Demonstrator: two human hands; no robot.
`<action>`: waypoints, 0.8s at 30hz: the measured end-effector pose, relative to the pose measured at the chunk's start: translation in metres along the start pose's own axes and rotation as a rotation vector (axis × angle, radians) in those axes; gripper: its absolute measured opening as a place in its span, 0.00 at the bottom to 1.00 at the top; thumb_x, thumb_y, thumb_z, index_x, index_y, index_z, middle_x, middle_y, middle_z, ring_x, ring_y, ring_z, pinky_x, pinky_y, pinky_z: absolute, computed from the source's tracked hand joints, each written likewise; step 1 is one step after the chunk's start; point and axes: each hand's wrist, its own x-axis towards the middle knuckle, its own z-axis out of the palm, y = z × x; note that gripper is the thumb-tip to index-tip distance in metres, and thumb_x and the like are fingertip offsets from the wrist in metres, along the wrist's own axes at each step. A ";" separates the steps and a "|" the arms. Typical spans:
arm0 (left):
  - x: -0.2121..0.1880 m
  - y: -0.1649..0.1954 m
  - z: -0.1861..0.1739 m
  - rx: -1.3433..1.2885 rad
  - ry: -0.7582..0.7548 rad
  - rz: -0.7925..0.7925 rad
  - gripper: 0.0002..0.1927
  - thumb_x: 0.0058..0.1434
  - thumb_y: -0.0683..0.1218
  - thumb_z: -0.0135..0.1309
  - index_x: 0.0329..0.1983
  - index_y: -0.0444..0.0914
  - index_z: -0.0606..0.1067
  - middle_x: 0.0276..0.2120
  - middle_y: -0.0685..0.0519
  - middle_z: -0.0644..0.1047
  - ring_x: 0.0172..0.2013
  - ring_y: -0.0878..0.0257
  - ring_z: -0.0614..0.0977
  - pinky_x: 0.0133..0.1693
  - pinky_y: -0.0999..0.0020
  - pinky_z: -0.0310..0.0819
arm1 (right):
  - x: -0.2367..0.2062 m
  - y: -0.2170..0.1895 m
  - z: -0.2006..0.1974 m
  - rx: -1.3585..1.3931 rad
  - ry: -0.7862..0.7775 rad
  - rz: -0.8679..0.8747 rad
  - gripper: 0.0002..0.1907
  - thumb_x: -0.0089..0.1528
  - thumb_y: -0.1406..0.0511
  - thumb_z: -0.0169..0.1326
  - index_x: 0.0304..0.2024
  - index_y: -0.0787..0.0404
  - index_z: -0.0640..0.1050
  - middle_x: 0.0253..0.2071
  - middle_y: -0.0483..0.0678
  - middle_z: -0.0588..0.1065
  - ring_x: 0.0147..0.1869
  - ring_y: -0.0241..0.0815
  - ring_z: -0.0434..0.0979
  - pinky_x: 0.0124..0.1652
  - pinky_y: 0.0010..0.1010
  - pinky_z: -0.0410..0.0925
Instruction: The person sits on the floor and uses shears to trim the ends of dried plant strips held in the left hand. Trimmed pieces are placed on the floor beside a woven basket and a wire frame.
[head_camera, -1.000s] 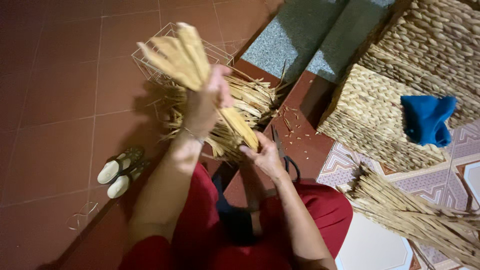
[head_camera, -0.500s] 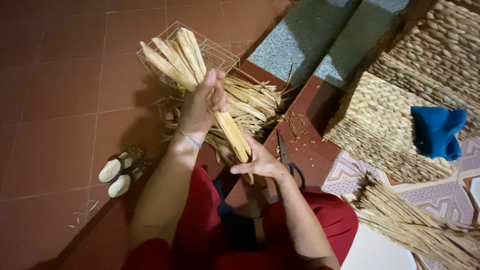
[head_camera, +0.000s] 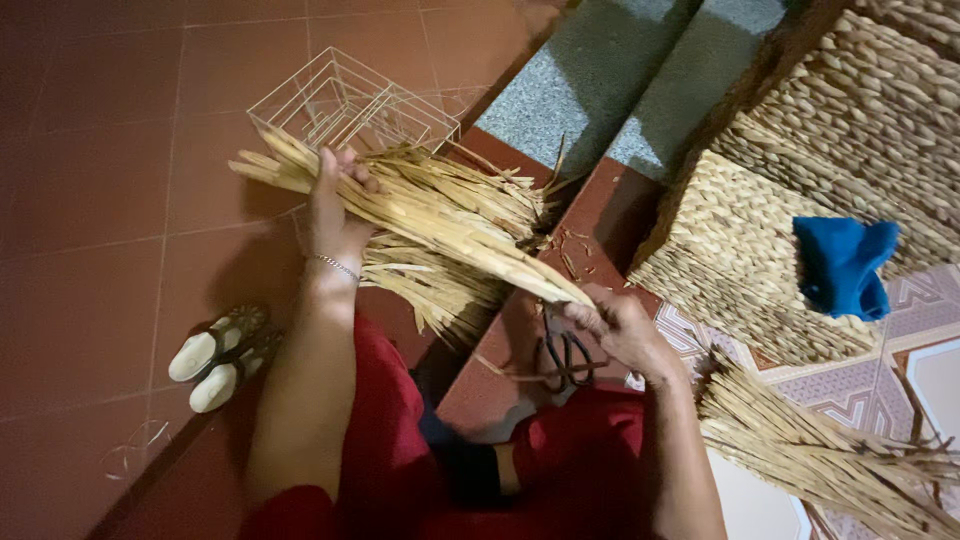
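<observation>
From the head view, a bundle of dried straw stalks runs slantwise from far left to near right, held at both ends. The left hand is wrapped around the bundle near its far, splayed end, fingers curled over the top so the stalks pass through the fist. The right hand pinches the near, tapered end of the same bundle between thumb and fingers, just above a pair of dark-handled scissors lying on the step below it. A thin bracelet sits on the left wrist.

Under the bundle lies a loose heap of straw; where the held stalks end and the heap begins is hard to tell. A white wire frame stands behind the left hand, its near side hidden by straw. The scissor blades are hard to make out against the dark step. Another straw sheaf at near right is cut off by the picture's edge.

The person, in red trousers, sits over a dark red tiled floor. A pair of pale sandals lies to the left. Grey stone steps rise at the far side, and woven straw baskets stand at right with a blue cloth on them, beside patterned tiles.
</observation>
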 end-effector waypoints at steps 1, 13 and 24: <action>-0.003 -0.006 0.001 0.038 0.021 -0.006 0.18 0.71 0.59 0.49 0.44 0.40 0.72 0.30 0.54 0.73 0.32 0.62 0.76 0.40 0.63 0.79 | -0.002 -0.005 -0.005 -0.125 0.028 0.095 0.15 0.67 0.60 0.57 0.50 0.63 0.82 0.25 0.56 0.69 0.29 0.44 0.66 0.29 0.38 0.65; 0.012 -0.025 0.003 1.463 0.346 0.659 0.60 0.56 0.48 0.79 0.75 0.29 0.46 0.67 0.21 0.56 0.64 0.32 0.60 0.61 0.35 0.56 | 0.025 -0.018 -0.010 -0.916 0.164 -0.340 0.14 0.64 0.69 0.54 0.52 0.54 0.81 0.42 0.53 0.81 0.33 0.46 0.82 0.23 0.36 0.72; -0.079 -0.171 0.053 0.834 -0.967 -0.462 0.48 0.61 0.44 0.63 0.79 0.49 0.48 0.52 0.49 0.76 0.49 0.60 0.77 0.49 0.62 0.76 | 0.034 -0.027 0.003 -0.602 0.058 -0.344 0.15 0.58 0.64 0.63 0.49 0.55 0.82 0.50 0.51 0.79 0.41 0.49 0.83 0.38 0.40 0.75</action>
